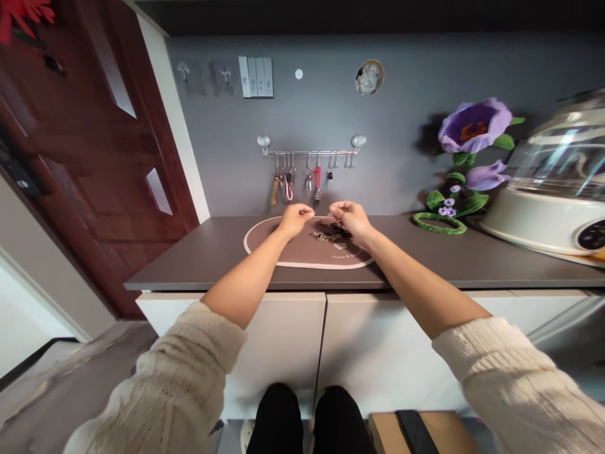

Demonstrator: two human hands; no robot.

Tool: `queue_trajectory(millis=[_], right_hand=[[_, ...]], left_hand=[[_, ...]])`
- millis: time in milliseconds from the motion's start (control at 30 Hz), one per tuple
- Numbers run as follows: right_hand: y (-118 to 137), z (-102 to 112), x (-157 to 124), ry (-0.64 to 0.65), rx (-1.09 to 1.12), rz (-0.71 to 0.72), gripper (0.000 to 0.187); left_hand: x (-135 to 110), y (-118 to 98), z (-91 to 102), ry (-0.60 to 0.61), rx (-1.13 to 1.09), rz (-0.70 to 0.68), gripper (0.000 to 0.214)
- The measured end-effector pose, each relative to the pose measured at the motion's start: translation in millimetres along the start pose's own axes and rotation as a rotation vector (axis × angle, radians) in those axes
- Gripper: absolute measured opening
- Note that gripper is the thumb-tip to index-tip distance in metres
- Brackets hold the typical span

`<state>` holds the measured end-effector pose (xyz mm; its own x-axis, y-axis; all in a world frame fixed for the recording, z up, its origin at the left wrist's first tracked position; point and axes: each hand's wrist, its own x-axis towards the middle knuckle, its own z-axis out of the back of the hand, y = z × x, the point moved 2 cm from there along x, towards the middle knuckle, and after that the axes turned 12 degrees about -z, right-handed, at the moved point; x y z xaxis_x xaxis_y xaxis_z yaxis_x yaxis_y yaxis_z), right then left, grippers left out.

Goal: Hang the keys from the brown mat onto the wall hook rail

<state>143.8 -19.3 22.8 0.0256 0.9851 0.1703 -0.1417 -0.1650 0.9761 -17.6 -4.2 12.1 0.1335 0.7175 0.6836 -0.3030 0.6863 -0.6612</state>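
Note:
Both arms reach out over an oval brown mat [265, 243] on a grey-brown countertop [198, 252]. My left hand [293, 219] is curled into a pinch just above the mat's far edge. My right hand [350, 219] is also closed, its fingers gripping a dark bunch of keys [336, 228] that trails onto the mat. A further bunch of keys with metal rings [319, 236] lies on the mat between the hands. Whether my left hand holds part of the keys is too small to tell.
A wall rail with hooks [309, 152] above the mat carries several key bunches [289, 183]. A purple fabric flower [466, 157] and a white appliance with a clear lid [548, 189] stand at right. A dark wooden door [85, 145] is at left.

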Motion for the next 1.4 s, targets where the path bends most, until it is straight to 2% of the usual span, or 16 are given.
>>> queue_trajectory(millis=[167,267,467,633,800,1033,1233,1400], right_hand=[[-9.2,1.5,-8.8,-0.013,-0.513,0.222,0.012],[-10.3,0.0,-12.3,-0.026,-0.751,0.315,0.013],[-12.2,-5.5,-14.2,0.028,-0.961,0.416,0.018],[-13.4,-6.9,-11.3,0.024,-1.062,0.459,0.02],[-14.4,-7.2,-7.5,0.026,-1.058,0.464,0.021],[-12.3,-6.9,-7.3,0.017,-0.953,0.44,0.018],[-10.0,-5.2,-7.2,-0.001,-0.703,0.353,0.017],[-12.9,-3.8,-2.2,0.066,-0.449,0.29,0.022]], left_hand=[[-2.9,0.4,2.1,0.131,0.109,-0.001,0.012],[-4.9,3.7,3.5,0.251,0.168,-0.014,0.013],[-9.9,2.4,4.7,0.489,0.207,-0.019,0.017],[-10.6,-0.8,4.2,0.547,0.29,-0.057,0.015],[-8.4,-0.6,5.3,0.482,0.352,-0.12,0.011],[-5.5,0.8,5.9,0.292,0.155,-0.024,0.008],[-4.1,-8.0,6.5,0.107,-0.048,0.065,0.005],[-2.6,-9.7,7.4,0.032,-0.188,0.103,0.01]])
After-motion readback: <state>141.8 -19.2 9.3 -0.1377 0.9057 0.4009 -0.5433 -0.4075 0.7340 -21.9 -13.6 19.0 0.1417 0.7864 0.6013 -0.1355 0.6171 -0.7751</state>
